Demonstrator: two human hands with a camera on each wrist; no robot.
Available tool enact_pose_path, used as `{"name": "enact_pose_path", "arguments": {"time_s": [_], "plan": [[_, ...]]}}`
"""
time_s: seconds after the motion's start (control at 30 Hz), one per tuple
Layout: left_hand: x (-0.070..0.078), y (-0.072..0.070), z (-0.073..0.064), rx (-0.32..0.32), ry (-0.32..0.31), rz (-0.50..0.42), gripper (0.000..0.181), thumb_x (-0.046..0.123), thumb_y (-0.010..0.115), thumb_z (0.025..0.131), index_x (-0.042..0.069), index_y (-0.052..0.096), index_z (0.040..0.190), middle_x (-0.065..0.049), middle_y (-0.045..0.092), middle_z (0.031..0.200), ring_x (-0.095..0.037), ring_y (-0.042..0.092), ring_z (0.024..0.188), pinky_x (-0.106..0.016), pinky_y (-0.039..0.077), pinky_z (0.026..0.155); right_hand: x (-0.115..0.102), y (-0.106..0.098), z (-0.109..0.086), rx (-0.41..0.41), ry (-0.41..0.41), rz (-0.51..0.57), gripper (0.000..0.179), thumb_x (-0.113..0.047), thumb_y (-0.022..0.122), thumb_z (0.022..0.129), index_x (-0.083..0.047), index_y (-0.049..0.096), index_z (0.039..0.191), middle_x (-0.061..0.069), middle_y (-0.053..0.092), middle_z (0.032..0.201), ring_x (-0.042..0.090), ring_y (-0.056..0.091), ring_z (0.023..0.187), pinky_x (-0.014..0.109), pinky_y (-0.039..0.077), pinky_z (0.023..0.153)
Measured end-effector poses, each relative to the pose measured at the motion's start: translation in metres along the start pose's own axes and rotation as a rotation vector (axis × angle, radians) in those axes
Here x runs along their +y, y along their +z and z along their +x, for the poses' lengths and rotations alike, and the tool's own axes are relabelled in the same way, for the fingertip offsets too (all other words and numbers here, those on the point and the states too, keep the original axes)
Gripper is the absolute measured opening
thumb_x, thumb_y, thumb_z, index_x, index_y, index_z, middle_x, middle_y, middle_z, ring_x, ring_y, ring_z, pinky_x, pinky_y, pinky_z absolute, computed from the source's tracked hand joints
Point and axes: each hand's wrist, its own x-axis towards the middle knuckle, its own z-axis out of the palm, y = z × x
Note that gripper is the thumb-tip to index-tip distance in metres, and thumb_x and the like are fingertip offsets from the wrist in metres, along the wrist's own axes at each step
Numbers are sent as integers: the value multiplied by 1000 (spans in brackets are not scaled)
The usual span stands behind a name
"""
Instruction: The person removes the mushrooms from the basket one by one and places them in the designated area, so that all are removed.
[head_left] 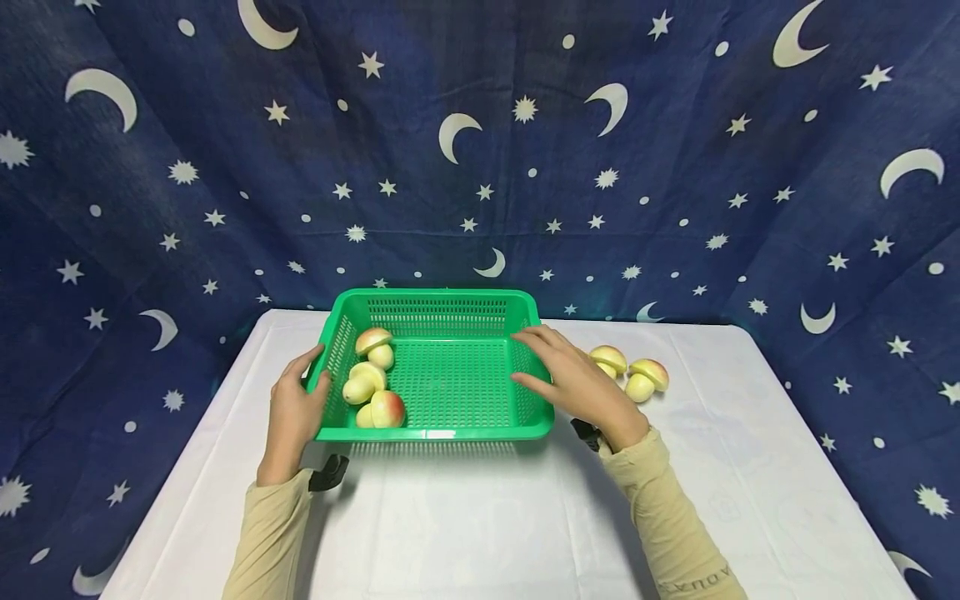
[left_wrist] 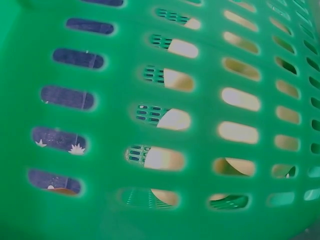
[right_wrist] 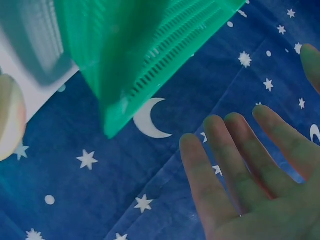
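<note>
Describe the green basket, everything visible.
The green basket is rectangular and open-topped, apparently plastic, with a smooth rim, slotted walls and a mesh-like floor. It is upright toward the far side of the white table, long sides running across; whether its base fully rests there is hidden. Three mushroom-shaped pieces lie in its left end. The left hand holds the left rim; the right hand is at the right rim, contact unclear.
</note>
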Motion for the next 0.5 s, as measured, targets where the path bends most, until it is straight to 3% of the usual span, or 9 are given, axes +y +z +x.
{"name": "enact_pose_path", "arguments": {"time_s": [0.5], "plan": [[1,-1,-1,0,1,6,47,13,53,101,11,49,147,-18,47,149,-41,61,111,-53,50,87,-20,9,29,17,-116,-20,54,-32,68,95,-5,54,140,9,53,137,23,57,122,39,51,97]]}}
